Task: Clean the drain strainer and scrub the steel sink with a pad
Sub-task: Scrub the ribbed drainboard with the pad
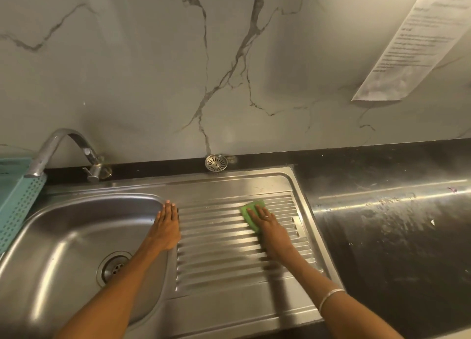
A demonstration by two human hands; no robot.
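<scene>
The steel sink (61,236) has a basin on the left and a ribbed drainboard (224,257) on the right. A green scrub pad (251,211) lies on the far part of the ribs, and my right hand (267,224) presses flat on it with straight fingers. On the rim between basin and drainboard my left hand (167,224) rests flat, fingers straight. The round steel drain strainer (216,162) leans against the wall on the dark counter strip behind the sink. The drain hole (113,267) in the basin is uncovered.
A chrome tap (63,152) arches over the basin's far left corner. A teal perforated rack (17,206) stands at the left edge. Dark, smeared countertop (395,224) stretches to the right. A printed paper sheet (413,45) hangs on the marble wall.
</scene>
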